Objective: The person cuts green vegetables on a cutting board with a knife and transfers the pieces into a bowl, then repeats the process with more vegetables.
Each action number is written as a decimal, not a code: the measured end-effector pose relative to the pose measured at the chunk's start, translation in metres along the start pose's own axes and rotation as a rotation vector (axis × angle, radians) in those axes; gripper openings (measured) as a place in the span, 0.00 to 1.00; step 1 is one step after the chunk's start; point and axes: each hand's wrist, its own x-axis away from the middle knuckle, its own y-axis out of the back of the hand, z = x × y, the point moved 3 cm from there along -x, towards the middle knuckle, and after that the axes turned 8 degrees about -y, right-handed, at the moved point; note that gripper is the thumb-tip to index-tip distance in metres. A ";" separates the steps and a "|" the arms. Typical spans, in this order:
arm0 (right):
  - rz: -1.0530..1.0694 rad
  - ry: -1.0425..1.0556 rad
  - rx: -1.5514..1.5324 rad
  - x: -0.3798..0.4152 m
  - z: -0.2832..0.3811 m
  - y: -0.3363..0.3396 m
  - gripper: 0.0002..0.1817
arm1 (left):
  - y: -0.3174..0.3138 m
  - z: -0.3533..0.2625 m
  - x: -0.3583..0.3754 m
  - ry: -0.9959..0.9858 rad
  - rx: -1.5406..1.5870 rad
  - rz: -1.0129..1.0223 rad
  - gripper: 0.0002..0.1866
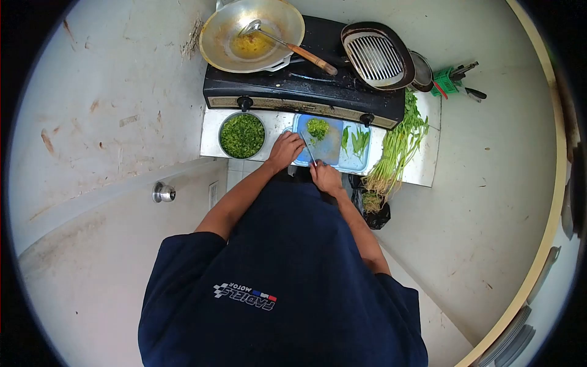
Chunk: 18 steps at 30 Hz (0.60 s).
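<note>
My right hand (327,177) grips a knife (309,149) at the near edge of a blue cutting board (330,144); the blade points away over the board. My left hand (286,150) is at the board's left edge, close to the blade, with its fingers drawn together; what they hold, if anything, is hidden. Beyond the blade lies a small pile of chopped greens (317,128). On the right part of the board, in a pale blue tray-like section, are loose green leaves (359,142). A round pot of chopped greens (242,136) stands left of my left hand.
A black stove (293,92) runs behind the board, bearing a large wok (214,38) with a wooden-handled ladle (309,58) and a grill pan (376,55). Rooted leafy stalks (400,144) overhang the counter's right edge, above a black bag (379,218). A green basket (445,81) holds utensils.
</note>
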 end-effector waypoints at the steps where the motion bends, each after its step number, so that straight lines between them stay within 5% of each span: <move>1: -0.003 -0.005 0.014 0.001 0.002 -0.001 0.26 | 0.000 0.000 0.000 -0.001 0.002 0.008 0.06; 18: -0.076 -0.001 -0.007 -0.005 0.006 -0.010 0.24 | 0.009 -0.007 0.006 -0.019 -0.031 -0.005 0.06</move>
